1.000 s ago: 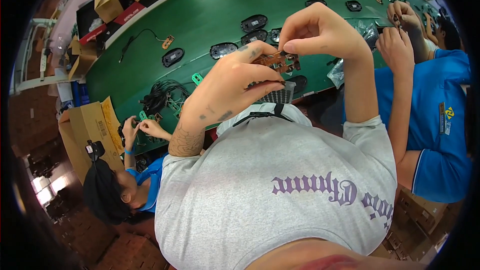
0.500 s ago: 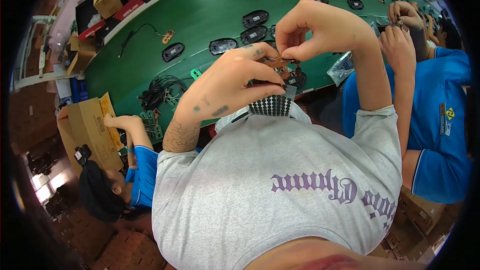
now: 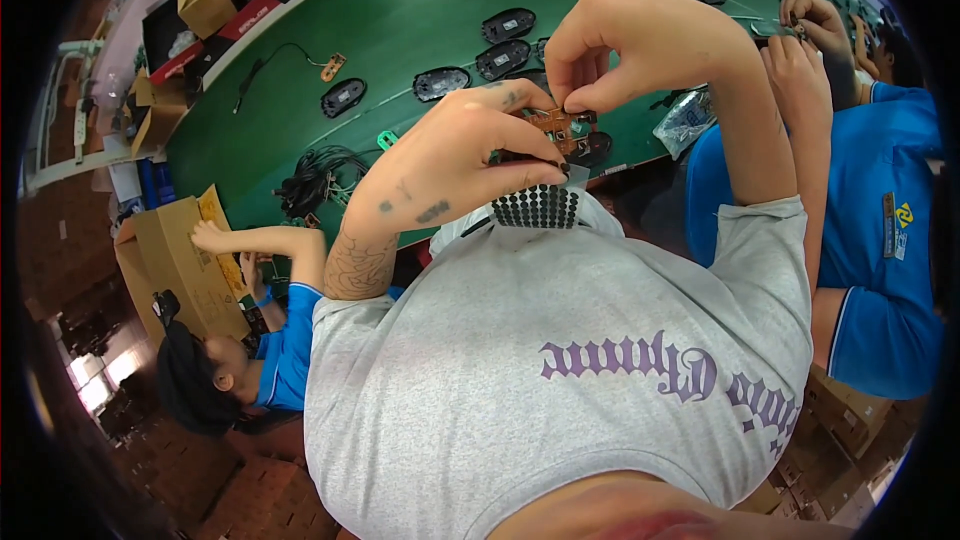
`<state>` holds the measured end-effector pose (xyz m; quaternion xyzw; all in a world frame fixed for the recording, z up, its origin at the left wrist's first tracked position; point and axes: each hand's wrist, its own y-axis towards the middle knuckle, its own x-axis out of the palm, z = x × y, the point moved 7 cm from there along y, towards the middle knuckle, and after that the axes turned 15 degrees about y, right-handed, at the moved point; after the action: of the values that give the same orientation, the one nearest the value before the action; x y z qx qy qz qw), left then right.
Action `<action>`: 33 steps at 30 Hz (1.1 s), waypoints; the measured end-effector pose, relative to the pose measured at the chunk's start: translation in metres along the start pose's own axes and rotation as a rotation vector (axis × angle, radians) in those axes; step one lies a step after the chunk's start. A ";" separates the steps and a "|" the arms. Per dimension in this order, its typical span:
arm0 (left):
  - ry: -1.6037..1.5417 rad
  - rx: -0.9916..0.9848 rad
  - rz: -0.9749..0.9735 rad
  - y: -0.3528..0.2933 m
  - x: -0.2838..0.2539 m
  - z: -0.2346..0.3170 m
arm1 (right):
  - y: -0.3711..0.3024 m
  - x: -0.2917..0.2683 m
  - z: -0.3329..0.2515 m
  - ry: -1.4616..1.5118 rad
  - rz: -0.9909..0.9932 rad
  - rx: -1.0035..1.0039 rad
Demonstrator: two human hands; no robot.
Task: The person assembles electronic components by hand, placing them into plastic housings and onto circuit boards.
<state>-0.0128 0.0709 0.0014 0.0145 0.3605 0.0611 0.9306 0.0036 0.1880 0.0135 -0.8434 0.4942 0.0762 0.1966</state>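
My left hand (image 3: 455, 155) is closed, its thumb and fingers gripping a clear sheet of round black dots (image 3: 535, 207) that hangs in front of my shirt. Just beyond its fingertips is an orange-brown circuit board (image 3: 552, 126) with small parts on it; my left fingers partly cover it, and I cannot tell whether they hold it too. My right hand (image 3: 640, 48) comes in from above with thumb and index finger pinched at the board's upper edge. What lies in that pinch is too small to make out. A black mouse base (image 3: 595, 148) sits beside the board.
Several black mouse shells (image 3: 441, 84) lie on the green table (image 3: 390, 15). A bundle of black cables (image 3: 318, 180) and a green part (image 3: 387, 140) are at left. Co-workers in blue sit on both sides; cardboard boxes (image 3: 165, 240) stand at left, a clear plastic bag (image 3: 684, 122) at right.
My right hand has shifted slightly up and left, its pinch still at the board. The left hand with the dot sheet has barely moved. The left co-worker's arm has moved at the box.
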 end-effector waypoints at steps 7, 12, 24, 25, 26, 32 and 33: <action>0.029 0.017 0.002 0.000 0.002 0.004 | -0.006 0.001 -0.002 -0.051 0.067 -0.054; 0.078 0.030 0.056 -0.001 0.001 0.007 | -0.009 0.000 -0.005 -0.073 0.118 -0.066; 0.169 0.009 0.187 -0.003 -0.008 0.014 | -0.014 -0.020 0.012 0.305 0.317 -0.054; 0.166 -0.003 0.198 -0.002 -0.010 0.015 | -0.017 -0.028 0.012 0.318 0.407 -0.079; 0.164 -0.015 0.209 -0.001 -0.013 0.015 | -0.020 -0.035 0.013 0.332 0.499 -0.106; 0.029 -0.078 0.369 0.008 -0.041 -0.010 | -0.051 -0.044 0.081 0.663 0.933 -0.296; 0.012 -0.068 0.425 0.014 -0.053 -0.020 | -0.056 -0.039 0.103 0.765 1.018 -0.291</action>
<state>-0.0667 0.0775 0.0235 0.0581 0.3526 0.2680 0.8947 0.0389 0.2859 -0.0533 -0.4895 0.8516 -0.0797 -0.1699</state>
